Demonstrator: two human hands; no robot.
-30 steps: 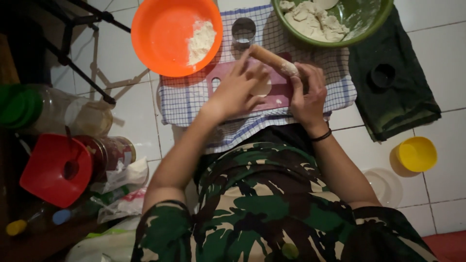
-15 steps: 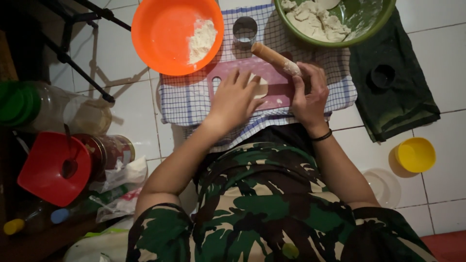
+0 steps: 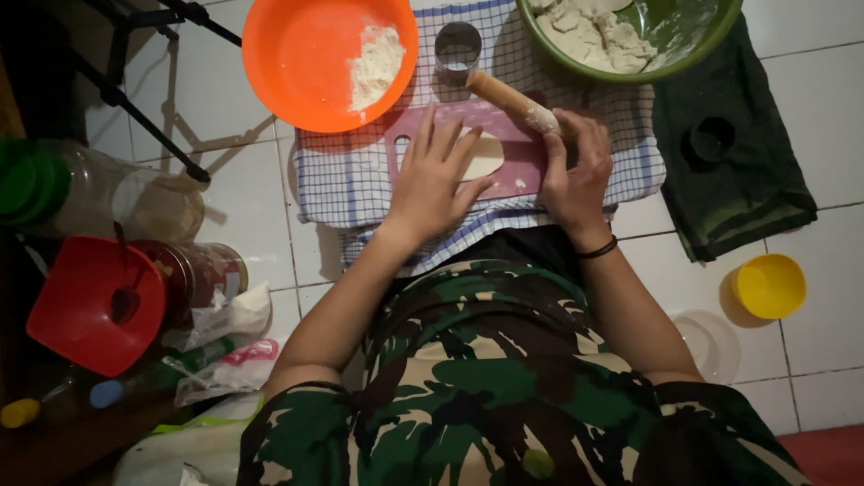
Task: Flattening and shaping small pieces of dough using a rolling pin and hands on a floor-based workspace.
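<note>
Left hand (image 3: 438,180) flat, fingers spread, on dough piece (image 3: 484,155) over pink board (image 3: 522,171), frame's upper middle. Right hand (image 3: 576,166) fingers curled around wooden rolling pin (image 3: 511,100).

left hand (image 3: 438,175): slid left, fingers spread | dough disc (image 3: 483,155): more exposed | rolling pin (image 3: 513,102): tilted slightly

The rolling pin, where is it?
In the head view, the rolling pin is in the right hand, slanting over the pink board, below the green bowl.
</note>
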